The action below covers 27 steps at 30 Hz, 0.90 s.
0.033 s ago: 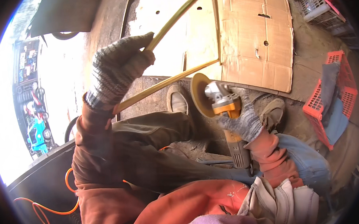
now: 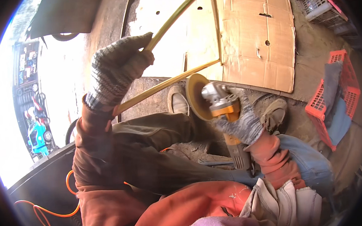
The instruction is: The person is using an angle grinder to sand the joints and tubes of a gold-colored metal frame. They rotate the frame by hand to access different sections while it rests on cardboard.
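Note:
My left hand (image 2: 120, 69), in a grey knitted glove, grips the upper bar of a thin yellowish frame (image 2: 176, 18) held up in front of me. A side bar and a lower bar join it at angles; the lower bar runs behind my left wrist. My gloved right hand (image 2: 244, 125) is wrapped round an angle grinder (image 2: 230, 110), yellow and grey with a metal head. Its round tan disc (image 2: 195, 96) stands on edge just under the lower bar. Whether disc and bar touch, I cannot tell.
Flattened cardboard (image 2: 259, 39) covers the ground ahead. A red plastic crate (image 2: 316, 105) with dark and blue cloth lies to the right, a grey crate (image 2: 319, 9) beyond it. An orange cord (image 2: 40, 208) curls at left. My shoes (image 2: 178, 101) stand below the frame.
The grinder and my right hand have shifted slightly left, bringing the disc nearer the lower bar. My left hand and the frame have moved only a little left.

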Each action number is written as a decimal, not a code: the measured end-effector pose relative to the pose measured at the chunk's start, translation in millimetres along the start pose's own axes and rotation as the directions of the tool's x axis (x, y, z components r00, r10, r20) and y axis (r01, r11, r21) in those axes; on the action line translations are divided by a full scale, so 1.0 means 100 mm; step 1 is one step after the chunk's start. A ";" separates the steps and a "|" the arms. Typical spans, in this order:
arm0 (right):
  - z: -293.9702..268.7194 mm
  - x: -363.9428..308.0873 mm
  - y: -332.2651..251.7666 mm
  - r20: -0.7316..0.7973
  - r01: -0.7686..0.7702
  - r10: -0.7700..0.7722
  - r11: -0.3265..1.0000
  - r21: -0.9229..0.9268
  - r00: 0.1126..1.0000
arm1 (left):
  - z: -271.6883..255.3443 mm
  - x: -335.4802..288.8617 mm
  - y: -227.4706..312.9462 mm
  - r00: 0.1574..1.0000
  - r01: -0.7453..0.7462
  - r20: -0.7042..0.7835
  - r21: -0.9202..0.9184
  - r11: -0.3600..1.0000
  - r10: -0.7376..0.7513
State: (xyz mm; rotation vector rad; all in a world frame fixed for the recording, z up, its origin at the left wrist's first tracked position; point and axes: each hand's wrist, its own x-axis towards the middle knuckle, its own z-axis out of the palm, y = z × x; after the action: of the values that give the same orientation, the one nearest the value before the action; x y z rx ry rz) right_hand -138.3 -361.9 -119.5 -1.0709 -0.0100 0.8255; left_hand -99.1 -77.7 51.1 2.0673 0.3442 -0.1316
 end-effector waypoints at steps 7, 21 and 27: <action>0.52 0.00 0.03 0.120 0.348 -0.327 0.889 -0.296 0.937 | 0.04 0.02 0.04 0.993 0.057 -0.113 0.098 0.994 -0.046; 0.30 0.20 0.16 0.132 0.260 -0.236 0.943 -0.209 0.963 | 0.05 0.08 -0.05 0.981 0.094 -0.180 0.081 0.992 -0.078; 0.19 0.24 0.21 0.087 0.138 -0.142 0.989 0.054 0.986 | 0.04 0.05 0.00 0.973 0.127 -0.203 0.083 0.988 -0.108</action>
State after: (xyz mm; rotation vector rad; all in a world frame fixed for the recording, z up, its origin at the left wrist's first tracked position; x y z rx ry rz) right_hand -141.3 -327.8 -135.5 -0.9753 -0.1400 0.7432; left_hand -94.0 -79.9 47.6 2.1603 0.5933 -0.0127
